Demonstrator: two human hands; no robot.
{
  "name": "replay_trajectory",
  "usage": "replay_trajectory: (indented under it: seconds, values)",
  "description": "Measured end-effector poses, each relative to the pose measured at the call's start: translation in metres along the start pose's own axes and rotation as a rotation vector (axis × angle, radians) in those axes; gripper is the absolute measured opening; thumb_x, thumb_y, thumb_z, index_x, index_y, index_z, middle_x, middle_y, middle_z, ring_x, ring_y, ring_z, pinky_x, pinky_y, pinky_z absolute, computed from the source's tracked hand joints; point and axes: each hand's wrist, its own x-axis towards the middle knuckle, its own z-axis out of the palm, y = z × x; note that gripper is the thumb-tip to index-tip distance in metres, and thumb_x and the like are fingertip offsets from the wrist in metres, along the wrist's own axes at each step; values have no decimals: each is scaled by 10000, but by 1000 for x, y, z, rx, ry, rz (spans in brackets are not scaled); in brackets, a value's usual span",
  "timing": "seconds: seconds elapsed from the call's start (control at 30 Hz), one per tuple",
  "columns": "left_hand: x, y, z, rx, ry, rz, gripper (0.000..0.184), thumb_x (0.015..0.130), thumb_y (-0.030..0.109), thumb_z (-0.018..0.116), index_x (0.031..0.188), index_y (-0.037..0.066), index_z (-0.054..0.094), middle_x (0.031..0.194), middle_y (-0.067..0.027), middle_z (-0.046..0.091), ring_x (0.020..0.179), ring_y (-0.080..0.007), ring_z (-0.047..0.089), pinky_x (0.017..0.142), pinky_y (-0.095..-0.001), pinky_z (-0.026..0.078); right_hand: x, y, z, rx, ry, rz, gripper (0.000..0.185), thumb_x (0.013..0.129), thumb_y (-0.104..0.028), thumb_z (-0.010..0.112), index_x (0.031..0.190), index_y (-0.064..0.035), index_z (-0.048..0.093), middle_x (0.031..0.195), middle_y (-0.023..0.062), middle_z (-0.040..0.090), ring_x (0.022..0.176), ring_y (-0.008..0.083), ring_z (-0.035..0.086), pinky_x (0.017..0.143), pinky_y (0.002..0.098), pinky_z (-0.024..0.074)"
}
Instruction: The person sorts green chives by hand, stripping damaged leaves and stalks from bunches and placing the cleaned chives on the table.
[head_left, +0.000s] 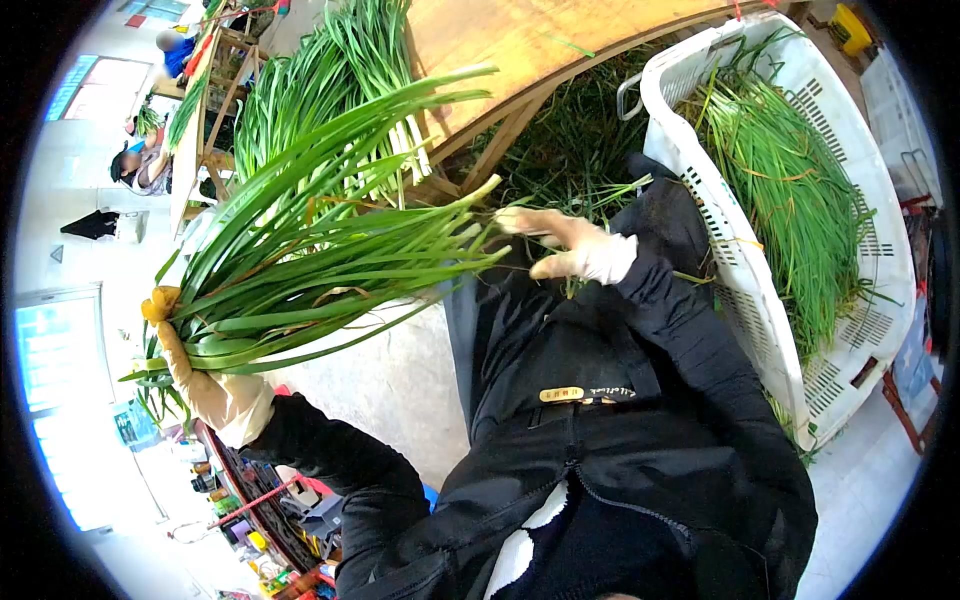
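Observation:
My left hand [205, 385], in a pale glove with a yellow fingertip, is wrapped round the leafy end of a bunch of garlic chives [330, 285]. The long flat leaves run up and to the right, their pale stem ends spread apart. Close to those ends is my right hand [580, 245], also gloved, slightly blurred. Its fingers are stretched out and the thumb stands apart, with nothing visible between them. Behind the held bunch, a pile of more chives [330, 80] lies on the wooden table [490, 45], stems hanging over the edge.
A white perforated plastic basket [735, 230] stands at my right with thin green leaves [785, 190] inside. Loose leaf scraps [570, 130] lie under the table. Two people [150, 165] are at the far left by another table. Shelves with small goods [260, 540] stand at lower left.

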Motion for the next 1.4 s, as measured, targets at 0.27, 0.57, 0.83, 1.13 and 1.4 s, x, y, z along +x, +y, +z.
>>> replay_trajectory:
  seconds: [0.27, 0.57, 0.83, 1.13, 1.4]
  values:
    - [-13, -16, 53, -240, -111, -36, 233, 859, 82, 453, 1081, 46, 514, 1116, -66, 518, 1039, -164, 466, 931, -342, 335, 9, 13, 17, -137, 445, 2, 201, 794, -222, 514, 761, -27, 552, 755, 110, 522, 747, 237, 513, 669, 339, 400]
    - [-17, -58, 108, -169, -100, -186, 227, 838, 66, 480, 1062, 59, 514, 1050, -74, 539, 984, -195, 493, 905, -383, 366, -35, 81, -61, -439, 405, 73, 361, 798, -235, 523, 1119, -78, 479, 1030, 167, 529, 967, 279, 512, 836, 330, 401]
    - [27, -97, 182, -95, -412, -369, 239, 850, 100, 457, 1080, 72, 397, 995, -31, 458, 860, -187, 474, 854, -500, 360, 34, -77, -166, -946, 857, -388, 326, 873, -299, 390, 976, -47, 570, 967, 119, 589, 892, 258, 554, 796, 327, 421]
    - [144, -142, 251, 66, -879, -376, 283, 858, 114, 435, 1128, 29, 438, 1060, -111, 503, 980, -201, 492, 873, -368, 411, 42, -53, -220, -132, 138, -390, 296, 882, -219, 400, 954, 4, 582, 850, 88, 623, 793, 145, 576, 725, 248, 437]
    - [272, -261, 238, 807, -235, -195, 598, 676, 314, 704, 1163, 73, 454, 1286, -72, 377, 1219, -244, 244, 994, -392, 167, -62, -74, -265, -223, 1099, 7, 241, 874, -185, 419, 1040, -75, 554, 965, 14, 597, 835, 66, 541, 750, 204, 389]
